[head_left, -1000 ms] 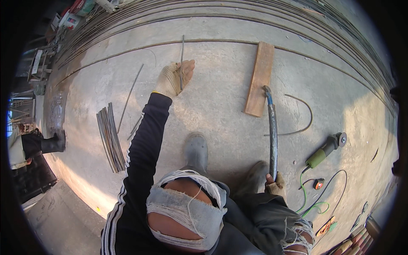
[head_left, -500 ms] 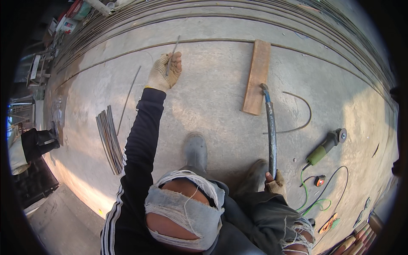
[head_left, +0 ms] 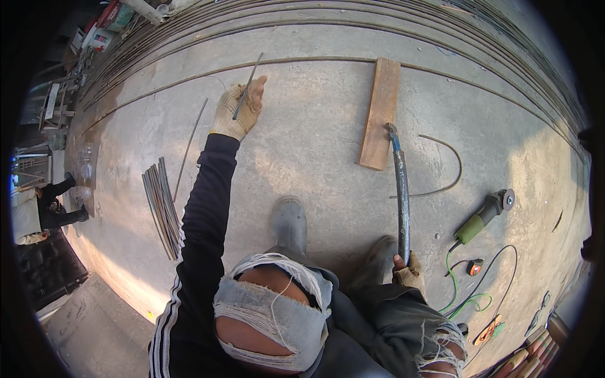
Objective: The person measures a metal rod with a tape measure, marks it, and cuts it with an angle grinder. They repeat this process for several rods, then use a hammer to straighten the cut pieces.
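My left hand (head_left: pixel 232 116), in a knitted glove with bare fingertips, is stretched out ahead and closed around a short metal rod (head_left: pixel 248 84). One end of the rod sticks up past the fingers. My right hand (head_left: pixel 409 276), gloved too, grips the lower end of a long steel bending bar (head_left: pixel 402 201). That bar's blue, hooked head rests at the edge of a wooden plank (head_left: pixel 380 107) on the concrete. A rod bent into a U (head_left: pixel 460 165) lies right of the bar. A single straight rod (head_left: pixel 191 146) and a bundle of cut rods (head_left: pixel 160 208) lie left of my boots.
Long steel bars (head_left: pixel 302 59) run across the floor at the far side. An angle grinder (head_left: pixel 480 218) with a green cable and an orange tape measure (head_left: pixel 474 268) lie on the right. Another person (head_left: pixel 47 208) is at the far left.
My left hand has shifted slightly left with the rod, which has turned a little in it. The bending bar and my right hand stay put. The other person's legs have moved.
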Tool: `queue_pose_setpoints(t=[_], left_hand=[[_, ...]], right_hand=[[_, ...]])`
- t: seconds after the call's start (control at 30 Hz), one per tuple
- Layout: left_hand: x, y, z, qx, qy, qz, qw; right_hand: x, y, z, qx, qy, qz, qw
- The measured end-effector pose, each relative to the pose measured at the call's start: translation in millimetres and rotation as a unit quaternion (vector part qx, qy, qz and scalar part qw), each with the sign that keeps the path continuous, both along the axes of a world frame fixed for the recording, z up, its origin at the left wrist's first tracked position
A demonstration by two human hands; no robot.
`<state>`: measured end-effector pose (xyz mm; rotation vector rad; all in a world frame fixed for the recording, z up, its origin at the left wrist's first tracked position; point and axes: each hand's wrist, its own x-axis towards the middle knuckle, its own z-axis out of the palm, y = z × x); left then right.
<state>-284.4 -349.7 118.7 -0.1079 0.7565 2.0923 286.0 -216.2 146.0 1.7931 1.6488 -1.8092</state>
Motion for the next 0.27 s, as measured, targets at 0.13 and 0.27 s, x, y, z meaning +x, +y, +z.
queue_pose_setpoints(t=[0.13, 0.27], left_hand=[[-2.2, -3.5, -5.2, -0.035, 0.002, -0.002, 0.999], [-5.5, -5.3, -10.1, -0.058, 0.038, -0.011, 0.998]], right_hand=[[0.8, 0.8, -0.9, -0.008, -0.001, -0.005, 1.000], [0.3, -0.3, -0.9, -0.008, -0.013, -0.005, 1.000]])
